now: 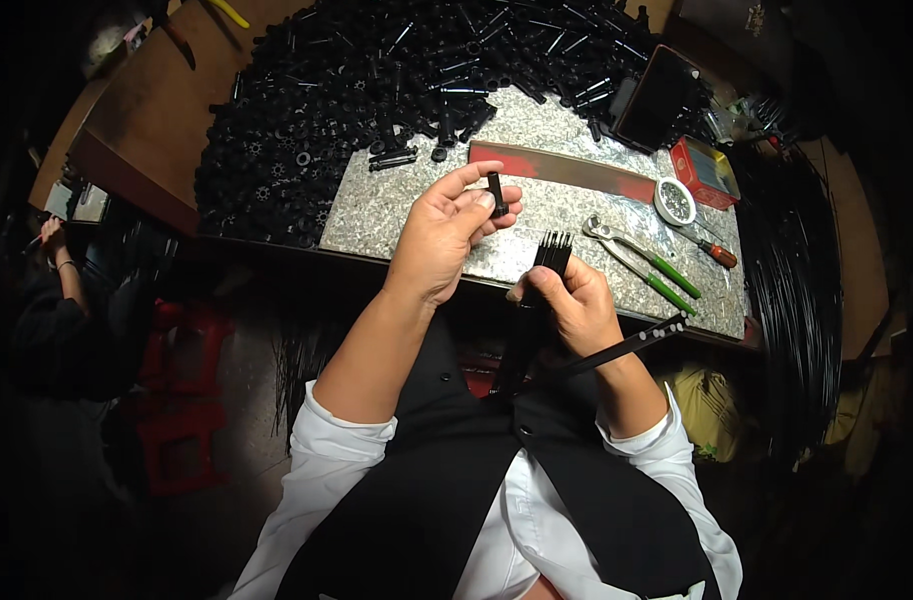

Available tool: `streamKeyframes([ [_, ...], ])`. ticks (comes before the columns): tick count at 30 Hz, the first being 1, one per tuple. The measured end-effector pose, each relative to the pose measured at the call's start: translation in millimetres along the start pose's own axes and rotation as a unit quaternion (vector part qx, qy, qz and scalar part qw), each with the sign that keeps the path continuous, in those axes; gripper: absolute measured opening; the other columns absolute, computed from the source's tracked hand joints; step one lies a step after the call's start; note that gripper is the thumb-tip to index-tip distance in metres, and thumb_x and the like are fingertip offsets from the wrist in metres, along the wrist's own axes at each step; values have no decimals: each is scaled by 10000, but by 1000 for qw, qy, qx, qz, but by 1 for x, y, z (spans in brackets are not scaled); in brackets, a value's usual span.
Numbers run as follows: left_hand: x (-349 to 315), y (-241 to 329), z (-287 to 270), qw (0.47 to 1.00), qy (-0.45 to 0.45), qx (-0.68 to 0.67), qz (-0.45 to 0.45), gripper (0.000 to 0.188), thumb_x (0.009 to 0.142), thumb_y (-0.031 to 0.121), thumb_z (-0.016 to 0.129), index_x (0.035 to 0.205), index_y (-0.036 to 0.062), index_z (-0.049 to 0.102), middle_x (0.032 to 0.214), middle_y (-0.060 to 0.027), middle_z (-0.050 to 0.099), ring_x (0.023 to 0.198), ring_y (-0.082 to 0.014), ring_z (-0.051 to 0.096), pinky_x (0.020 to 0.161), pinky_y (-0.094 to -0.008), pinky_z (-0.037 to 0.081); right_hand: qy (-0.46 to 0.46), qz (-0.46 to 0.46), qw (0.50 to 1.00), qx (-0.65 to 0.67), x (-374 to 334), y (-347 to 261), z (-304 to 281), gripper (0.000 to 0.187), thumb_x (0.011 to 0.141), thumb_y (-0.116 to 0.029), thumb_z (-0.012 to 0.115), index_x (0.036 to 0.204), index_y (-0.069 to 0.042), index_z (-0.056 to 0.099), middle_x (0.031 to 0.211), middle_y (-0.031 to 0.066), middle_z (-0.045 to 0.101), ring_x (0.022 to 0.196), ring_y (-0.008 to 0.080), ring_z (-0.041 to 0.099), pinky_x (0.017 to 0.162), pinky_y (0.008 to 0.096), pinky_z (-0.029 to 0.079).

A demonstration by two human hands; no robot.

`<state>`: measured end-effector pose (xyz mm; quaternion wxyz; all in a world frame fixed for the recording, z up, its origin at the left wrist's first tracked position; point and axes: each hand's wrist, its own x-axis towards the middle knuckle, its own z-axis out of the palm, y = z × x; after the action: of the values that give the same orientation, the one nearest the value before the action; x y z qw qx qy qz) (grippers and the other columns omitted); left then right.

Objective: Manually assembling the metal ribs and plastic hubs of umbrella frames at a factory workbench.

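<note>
Between the thumb and fingers of my left hand [447, 222] is a small black plastic tube with a wider, flanged end [496, 195]. It is held up over the near edge of the stone slab [397, 205]. My right hand [580, 305], a little lower and to the right, grips a bundle of thin black rods [554, 250]; their tips stick up above my thumb. The lower part of the bundle runs down against my dark vest and is hard to make out. A black strip with several pale dots at its end [637, 341] crosses by my right wrist.
A big heap of black plastic tubes [327, 130] covers the table's back and left. On the slab lie a flat metal bar [567, 172], green-handled pincers [642, 265], a white dish of small parts [675, 201], a screwdriver [715, 250] and a red box [705, 172]. Long black rods [792, 300] hang at right. Another person's hand [53, 235] shows far left.
</note>
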<state>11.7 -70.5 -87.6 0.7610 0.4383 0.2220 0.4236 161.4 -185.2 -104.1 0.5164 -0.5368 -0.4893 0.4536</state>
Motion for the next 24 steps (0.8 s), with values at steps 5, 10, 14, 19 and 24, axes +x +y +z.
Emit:
streamKeyframes([
  [5, -9, -2, -3, 1000, -7, -25, -18, 343, 930, 20, 511, 1269, -24, 478, 1068, -173, 635, 967, -204, 643, 831, -259, 545, -14, 29, 999, 0, 0, -3, 2, 222, 962, -187, 535, 921, 13, 622, 828, 64, 678, 742, 107, 616, 682, 239, 494],
  [10, -11, -8, 12, 999, 11, -37, -4, 308, 927, 2, 516, 1234, -23, 511, 984, -133, 652, 862, -145, 641, 794, -253, 542, -20, 31, 999, -13, 0, -5, 4, 221, 966, -185, 526, 938, 16, 613, 829, 65, 675, 749, 107, 614, 693, 241, 495],
  [14, -10, -7, 12, 999, 7, -32, -4, 301, 923, 5, 526, 1223, -23, 524, 985, -129, 654, 848, -138, 644, 779, -250, 545, -17, 5, 1000, -19, 2, 1, 2, 218, 966, -186, 527, 935, 14, 606, 822, 62, 671, 756, 107, 611, 701, 245, 493],
  [19, -8, -6, 0, 998, -34, -45, -43, 349, 915, 26, 545, 1258, -22, 502, 1049, -157, 645, 940, -186, 654, 809, -258, 548, -16, 7, 1000, 11, 3, -1, 3, 219, 966, -184, 525, 922, 16, 602, 818, 65, 669, 754, 110, 609, 705, 250, 492],
  [24, -3, -8, -7, 991, -70, -82, -74, 358, 904, 20, 558, 1255, -25, 505, 1047, -163, 646, 938, -197, 658, 814, -280, 557, -36, 9, 999, -4, 6, -3, 2, 223, 967, -183, 522, 934, 22, 604, 827, 72, 673, 748, 109, 613, 698, 243, 493],
])
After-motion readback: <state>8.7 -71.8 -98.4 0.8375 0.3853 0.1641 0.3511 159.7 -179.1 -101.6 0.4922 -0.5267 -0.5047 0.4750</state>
